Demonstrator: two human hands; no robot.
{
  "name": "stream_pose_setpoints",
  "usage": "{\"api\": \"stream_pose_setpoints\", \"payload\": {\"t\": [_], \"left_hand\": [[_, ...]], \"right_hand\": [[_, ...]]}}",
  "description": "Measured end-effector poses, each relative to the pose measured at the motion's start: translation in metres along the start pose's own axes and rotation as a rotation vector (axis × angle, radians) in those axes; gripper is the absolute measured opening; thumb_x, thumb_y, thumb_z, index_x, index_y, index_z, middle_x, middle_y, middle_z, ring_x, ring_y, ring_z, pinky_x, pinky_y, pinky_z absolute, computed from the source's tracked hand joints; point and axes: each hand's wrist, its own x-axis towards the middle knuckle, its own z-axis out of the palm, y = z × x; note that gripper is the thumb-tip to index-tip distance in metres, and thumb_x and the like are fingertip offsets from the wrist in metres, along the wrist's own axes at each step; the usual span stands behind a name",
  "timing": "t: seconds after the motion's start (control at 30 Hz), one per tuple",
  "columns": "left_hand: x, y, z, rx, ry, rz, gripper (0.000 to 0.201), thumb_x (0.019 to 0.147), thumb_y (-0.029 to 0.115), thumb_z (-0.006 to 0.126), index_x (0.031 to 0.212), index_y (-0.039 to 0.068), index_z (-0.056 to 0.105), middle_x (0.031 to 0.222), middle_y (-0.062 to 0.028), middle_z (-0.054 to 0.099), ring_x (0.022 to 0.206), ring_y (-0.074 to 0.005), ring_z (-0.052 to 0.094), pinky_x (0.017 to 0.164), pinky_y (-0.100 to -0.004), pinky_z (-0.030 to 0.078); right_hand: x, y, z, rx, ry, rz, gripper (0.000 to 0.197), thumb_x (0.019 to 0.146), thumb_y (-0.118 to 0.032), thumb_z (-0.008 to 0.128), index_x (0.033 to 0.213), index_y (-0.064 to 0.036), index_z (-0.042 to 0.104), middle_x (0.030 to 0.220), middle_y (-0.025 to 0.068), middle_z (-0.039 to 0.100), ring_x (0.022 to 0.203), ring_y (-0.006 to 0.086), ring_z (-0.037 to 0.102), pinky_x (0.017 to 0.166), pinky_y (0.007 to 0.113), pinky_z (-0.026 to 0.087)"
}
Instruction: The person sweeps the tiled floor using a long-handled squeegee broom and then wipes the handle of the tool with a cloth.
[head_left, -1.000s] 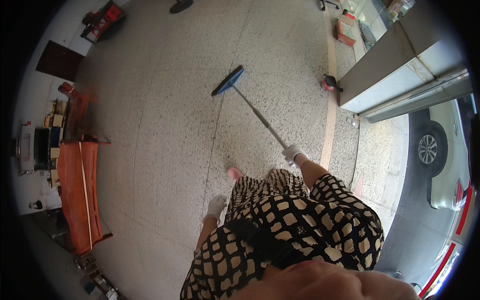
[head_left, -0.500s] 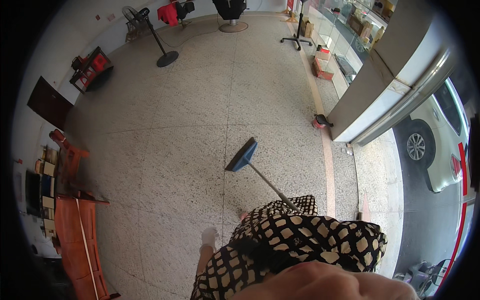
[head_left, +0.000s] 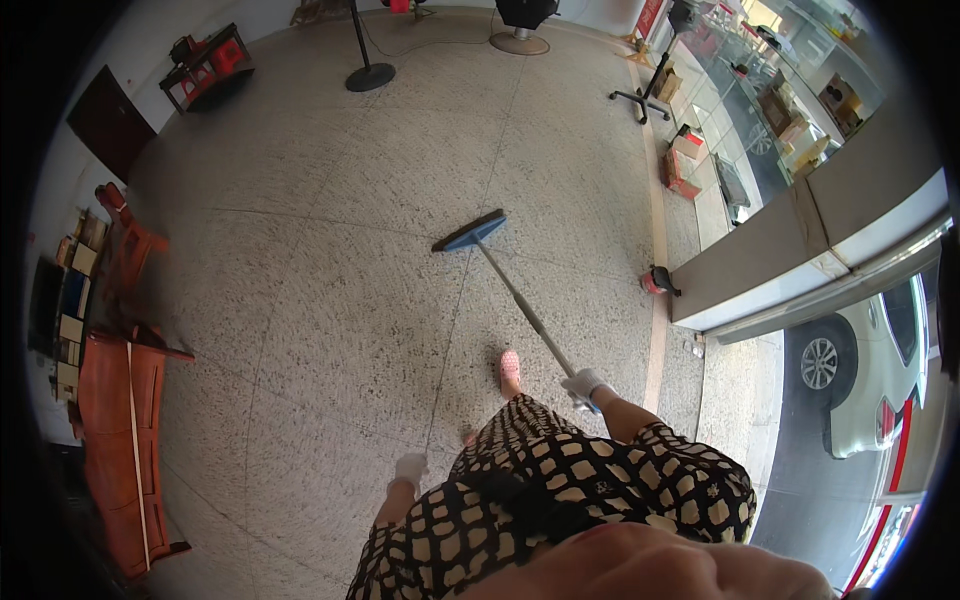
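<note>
In a pale glove, my right hand [head_left: 588, 384] is closed round the upper part of a push broom's grey handle [head_left: 530, 315]. The broom's blue head [head_left: 470, 235], with a dark strip along its far edge, lies on the speckled floor ahead of me. My left hand [head_left: 410, 468], also gloved, hangs by my left side, away from the broom. Its fingers are too indistinct to read. A pink shoe [head_left: 510, 368] on my foot shows between the broom handle and my patterned black-and-cream clothing [head_left: 580, 470].
A reddish wooden bench [head_left: 120, 450] stands at the left. A fan's round base [head_left: 370, 77] and a chair base [head_left: 520, 42] are at the far side. On the right are a small red tub [head_left: 655, 281], a pillar [head_left: 760, 260], boxes [head_left: 682, 172] and a parked car [head_left: 860, 370].
The broom head has moved farther ahead and slightly left, and its angle has turned. My right hand on the handle and a pink shoe have come into view. The whole view has shifted.
</note>
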Motion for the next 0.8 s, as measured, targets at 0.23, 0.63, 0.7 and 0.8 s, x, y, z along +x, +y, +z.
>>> {"api": "stream_pose_setpoints", "payload": {"t": [0.23,0.63,0.7,0.8], "left_hand": [[0.048,-0.002,-0.048,-0.314,0.151,-0.093,0.015,0.09,0.016,0.056,0.086,0.002,0.06,0.085,-0.0085,0.067,0.075,-0.0243,0.063,0.067,-0.0391,0.05],[0.096,0.058,-0.145,-0.565,0.191,-0.131,0.013,0.085,0.011,0.052,0.086,0.003,0.062,0.082,-0.0088,0.065,0.076,-0.0215,0.065,0.063,-0.0364,0.047],[0.102,0.087,-0.191,-0.215,0.049,-0.132,0.012,0.084,0.01,0.054,0.088,0.003,0.062,0.086,-0.0107,0.067,0.078,-0.0241,0.066,0.065,-0.0371,0.049],[0.145,0.032,-0.166,-0.096,0.139,0.002,0.012,0.083,0.01,0.056,0.09,0.004,0.064,0.089,-0.0137,0.068,0.084,-0.0273,0.066,0.073,-0.038,0.052]], "right_hand": [[0.065,-0.218,-0.012,-0.172,-0.103,-0.226,0.019,0.078,-0.016,0.059,0.067,-0.0013,0.065,0.064,0.0137,0.064,0.052,0.026,0.062,0.043,0.04,0.047],[0.12,-0.096,-0.095,-0.772,-0.126,-0.103,0.028,0.073,-0.018,0.068,0.095,0.0,0.072,0.095,0.0177,0.069,0.089,0.0302,0.068,0.075,0.036,0.053],[0.12,-0.026,-0.119,-0.643,-0.039,0.046,0.029,0.074,-0.018,0.067,0.096,-0.0002,0.071,0.096,0.018,0.069,0.09,0.0303,0.067,0.076,0.037,0.053],[0.108,-0.005,-0.142,-0.696,-0.06,0.141,0.031,0.075,-0.019,0.065,0.098,-0.0003,0.071,0.098,0.0185,0.068,0.092,0.0303,0.067,0.077,0.038,0.053]]}}
